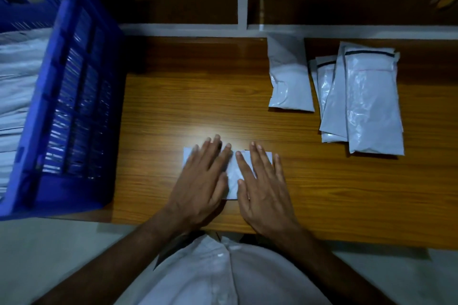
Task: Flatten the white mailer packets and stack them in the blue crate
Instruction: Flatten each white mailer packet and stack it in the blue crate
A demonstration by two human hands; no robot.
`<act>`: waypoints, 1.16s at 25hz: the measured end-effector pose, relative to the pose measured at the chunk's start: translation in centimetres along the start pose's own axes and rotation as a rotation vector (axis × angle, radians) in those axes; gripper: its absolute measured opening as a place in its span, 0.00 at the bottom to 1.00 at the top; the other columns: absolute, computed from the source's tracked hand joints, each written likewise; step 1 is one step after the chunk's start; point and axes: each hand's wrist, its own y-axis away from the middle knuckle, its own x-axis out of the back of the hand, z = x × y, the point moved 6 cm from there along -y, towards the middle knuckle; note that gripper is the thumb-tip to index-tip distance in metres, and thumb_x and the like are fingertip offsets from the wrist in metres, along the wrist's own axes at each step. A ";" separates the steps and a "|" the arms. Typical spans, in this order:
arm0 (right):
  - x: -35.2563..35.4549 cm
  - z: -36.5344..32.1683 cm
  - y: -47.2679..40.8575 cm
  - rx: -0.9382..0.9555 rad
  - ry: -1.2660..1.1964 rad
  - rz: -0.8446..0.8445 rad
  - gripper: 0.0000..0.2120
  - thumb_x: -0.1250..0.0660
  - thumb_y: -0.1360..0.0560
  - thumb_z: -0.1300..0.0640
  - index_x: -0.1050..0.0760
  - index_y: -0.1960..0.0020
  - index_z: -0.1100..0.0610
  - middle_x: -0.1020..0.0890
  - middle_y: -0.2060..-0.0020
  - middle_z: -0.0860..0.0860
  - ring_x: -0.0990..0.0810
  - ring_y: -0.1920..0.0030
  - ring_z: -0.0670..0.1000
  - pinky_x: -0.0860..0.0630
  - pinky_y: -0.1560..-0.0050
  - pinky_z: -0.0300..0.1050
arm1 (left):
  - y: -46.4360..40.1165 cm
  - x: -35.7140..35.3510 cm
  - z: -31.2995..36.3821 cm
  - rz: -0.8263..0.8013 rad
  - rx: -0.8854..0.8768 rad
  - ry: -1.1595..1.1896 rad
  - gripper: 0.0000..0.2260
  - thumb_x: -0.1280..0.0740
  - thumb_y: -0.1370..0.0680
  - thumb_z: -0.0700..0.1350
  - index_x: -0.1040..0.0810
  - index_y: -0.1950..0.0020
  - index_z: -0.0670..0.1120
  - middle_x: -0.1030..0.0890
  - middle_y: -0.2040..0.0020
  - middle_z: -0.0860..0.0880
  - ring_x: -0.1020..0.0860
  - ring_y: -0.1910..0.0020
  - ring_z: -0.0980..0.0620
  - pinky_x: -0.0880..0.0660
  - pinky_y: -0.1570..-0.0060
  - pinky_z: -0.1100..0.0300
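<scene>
Near the front edge of the wooden surface (322,193), the left hand (200,181) and right hand (262,186) pressed one white mailer packet (233,176) flat, fingers straight and spread. Farther right lay a pile of packets (366,101). At the far left stood the blue crate (74,106), holding stacked packets (17,86).

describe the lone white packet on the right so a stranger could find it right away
On the brown wooden table, look to the far right, near the white window frame. A fanned pile of white plastic mailer packets lies there; the lone white plastic packet sits just left of it, by itself, nothing overlapping it.
</scene>
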 end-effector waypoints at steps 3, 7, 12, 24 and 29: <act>-1.0 -1.1 -0.4 0.001 0.015 -0.017 0.30 0.45 0.16 0.47 0.43 0.16 0.53 0.46 0.16 0.57 0.51 0.16 0.55 0.50 0.19 0.64 | 1.0 0.0 -2.3 0.022 0.060 -0.053 0.27 0.50 0.14 0.54 0.49 0.16 0.49 0.54 0.16 0.45 0.56 0.17 0.47 0.52 0.20 0.42; -1.3 -0.9 -0.9 -0.012 0.061 -0.046 0.31 0.46 0.16 0.47 0.44 0.16 0.53 0.47 0.16 0.56 0.52 0.16 0.55 0.52 0.18 0.64 | 0.7 -0.8 -2.0 0.043 0.047 -0.016 0.27 0.50 0.15 0.52 0.47 0.16 0.48 0.52 0.16 0.45 0.55 0.17 0.47 0.55 0.19 0.45; -0.9 -1.1 -1.0 0.020 0.016 -0.062 0.30 0.47 0.15 0.47 0.45 0.16 0.54 0.49 0.16 0.56 0.54 0.16 0.54 0.50 0.19 0.64 | 1.0 -0.1 -2.2 -0.013 0.021 0.028 0.30 0.49 0.14 0.58 0.56 0.16 0.48 0.61 0.16 0.45 0.62 0.18 0.47 0.58 0.20 0.43; 3.0 -2.2 0.3 0.045 0.136 -0.007 0.45 0.30 0.28 0.60 0.47 0.16 0.56 0.43 0.18 0.63 0.30 0.25 0.59 0.36 0.22 0.58 | 2.4 5.2 -1.4 0.018 -0.319 -0.106 0.32 0.44 0.15 0.55 0.54 0.16 0.47 0.47 0.17 0.41 0.24 0.32 0.46 0.22 0.39 0.54; 6.7 -4.2 -0.6 0.034 0.210 0.099 0.52 0.22 0.32 0.58 0.47 0.16 0.56 0.41 0.19 0.64 0.18 0.40 0.58 0.33 0.24 0.61 | 2.3 10.8 0.0 0.224 -0.434 -0.170 0.39 0.34 0.25 0.50 0.46 0.18 0.45 0.32 0.24 0.34 0.17 0.65 0.47 0.21 0.68 0.57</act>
